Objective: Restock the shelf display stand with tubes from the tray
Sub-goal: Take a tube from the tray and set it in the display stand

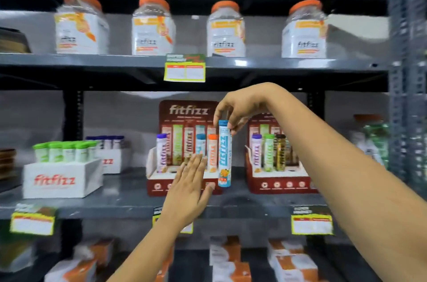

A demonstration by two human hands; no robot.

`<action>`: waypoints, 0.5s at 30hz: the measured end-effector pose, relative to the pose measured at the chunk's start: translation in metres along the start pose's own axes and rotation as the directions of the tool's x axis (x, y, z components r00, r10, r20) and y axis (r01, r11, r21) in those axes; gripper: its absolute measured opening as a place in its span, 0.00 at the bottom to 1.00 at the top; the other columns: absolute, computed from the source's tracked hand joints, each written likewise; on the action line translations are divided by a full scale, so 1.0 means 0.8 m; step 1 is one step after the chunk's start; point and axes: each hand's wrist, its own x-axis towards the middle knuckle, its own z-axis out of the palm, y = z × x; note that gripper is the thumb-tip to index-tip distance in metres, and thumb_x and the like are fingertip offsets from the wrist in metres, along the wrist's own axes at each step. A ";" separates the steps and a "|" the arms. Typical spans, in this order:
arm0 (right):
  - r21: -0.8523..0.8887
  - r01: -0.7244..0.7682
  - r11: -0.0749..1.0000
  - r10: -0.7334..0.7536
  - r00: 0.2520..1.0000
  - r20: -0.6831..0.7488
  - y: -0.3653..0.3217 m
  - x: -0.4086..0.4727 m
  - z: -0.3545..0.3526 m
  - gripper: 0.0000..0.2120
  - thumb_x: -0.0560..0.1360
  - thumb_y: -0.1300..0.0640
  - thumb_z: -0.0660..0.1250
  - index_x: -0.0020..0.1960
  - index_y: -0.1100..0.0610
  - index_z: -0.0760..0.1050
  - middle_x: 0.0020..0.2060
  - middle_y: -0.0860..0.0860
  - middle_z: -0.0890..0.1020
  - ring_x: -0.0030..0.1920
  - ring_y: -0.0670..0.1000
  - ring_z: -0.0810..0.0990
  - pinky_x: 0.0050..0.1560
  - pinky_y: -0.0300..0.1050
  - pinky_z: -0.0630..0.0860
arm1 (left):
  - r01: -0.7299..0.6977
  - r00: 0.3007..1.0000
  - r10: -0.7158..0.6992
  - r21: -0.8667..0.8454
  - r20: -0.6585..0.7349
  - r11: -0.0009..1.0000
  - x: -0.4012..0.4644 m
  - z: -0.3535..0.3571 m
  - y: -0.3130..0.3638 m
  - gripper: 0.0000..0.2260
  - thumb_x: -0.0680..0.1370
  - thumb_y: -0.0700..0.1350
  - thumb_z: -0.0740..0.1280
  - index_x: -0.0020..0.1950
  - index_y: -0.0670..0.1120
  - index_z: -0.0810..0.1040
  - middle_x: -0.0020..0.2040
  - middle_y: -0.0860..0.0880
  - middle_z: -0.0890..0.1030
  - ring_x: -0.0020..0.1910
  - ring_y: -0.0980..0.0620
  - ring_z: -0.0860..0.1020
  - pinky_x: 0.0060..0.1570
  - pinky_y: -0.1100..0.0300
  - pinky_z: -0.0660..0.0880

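A blue-capped tube (224, 154) with a pale blue label stands upright at the 3 o'clock edge of the dark red display stand (184, 185), its base level with the stand's front. In the stand, purple-capped (161, 152), blue-capped (200, 144) and orange-capped (212, 153) tubes stand upright in a row.

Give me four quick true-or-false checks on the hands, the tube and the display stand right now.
1. The right hand pinches the blue tube by its cap end. True.
2. The left hand grips a tube. False: it is open and flat, against the front of the display stand.
3. The blue tube is upright. True.
4. The green-capped tubes stand in the red display stand. False: they stand in a white box to the left.
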 end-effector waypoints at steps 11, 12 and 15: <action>-0.141 -0.184 0.973 0.158 0.971 -0.178 0.144 -0.038 -0.044 0.10 0.77 0.60 0.66 0.57 0.61 0.78 0.50 0.53 0.81 0.49 0.49 0.79 0.42 0.36 0.77 | -0.031 0.994 0.037 -0.053 0.106 0.998 0.033 0.091 0.103 0.30 0.81 0.61 0.46 0.78 0.47 0.42 0.78 0.52 0.40 0.75 0.57 0.36 0.73 0.60 0.36; -0.155 -0.205 0.966 0.172 0.963 -0.206 0.154 -0.038 -0.046 0.11 0.77 0.61 0.66 0.59 0.61 0.78 0.52 0.55 0.81 0.51 0.51 0.79 0.43 0.37 0.77 | -0.024 0.991 0.030 -0.045 0.127 0.999 0.033 0.096 0.105 0.30 0.81 0.61 0.46 0.77 0.47 0.42 0.78 0.52 0.40 0.75 0.57 0.36 0.73 0.59 0.36; -0.133 -0.245 0.960 0.206 0.945 -0.256 0.189 -0.038 -0.055 0.11 0.77 0.62 0.66 0.58 0.64 0.78 0.57 0.58 0.81 0.51 0.51 0.79 0.41 0.36 0.78 | 0.017 0.985 -0.013 -0.021 0.171 1.000 0.037 0.112 0.109 0.31 0.81 0.61 0.46 0.77 0.46 0.42 0.78 0.51 0.41 0.74 0.56 0.36 0.73 0.58 0.37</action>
